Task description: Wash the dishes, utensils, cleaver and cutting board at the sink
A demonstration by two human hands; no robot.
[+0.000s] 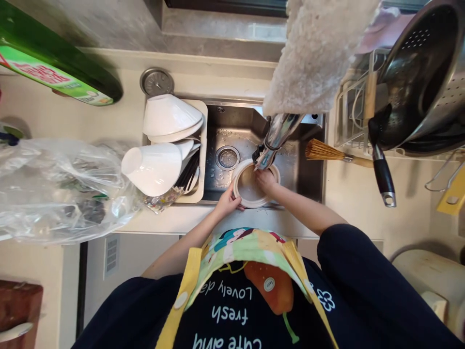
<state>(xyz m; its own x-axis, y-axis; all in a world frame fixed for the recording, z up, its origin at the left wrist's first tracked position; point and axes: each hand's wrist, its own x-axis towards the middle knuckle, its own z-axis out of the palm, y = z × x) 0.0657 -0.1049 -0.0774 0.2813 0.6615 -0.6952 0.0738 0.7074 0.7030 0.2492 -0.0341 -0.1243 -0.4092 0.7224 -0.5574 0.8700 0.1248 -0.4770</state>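
A round, pale bowl point(253, 203) with a thick rim is held tilted toward me over the front of the steel sink point(240, 138). My left hand point(228, 201) grips its near left edge, thumb on the rim and fingers underneath. Inside the bowl, against its right part, is my right hand point(267, 180). Its fingers look curled, and the tap head partly covers them, so what they hold, if anything, is hidden. Directly above the bowl hangs the chrome tap point(278, 133). I cannot make out running water.
White bowls point(170, 116) and dark chopsticks point(189, 169) fill a tub left of the bowl. A white fluffy cloth point(312, 53) hangs over the tap. At right lie a bristle brush point(323, 150) and a colander point(421, 72). Plastic bags point(65, 189) cover the left counter.
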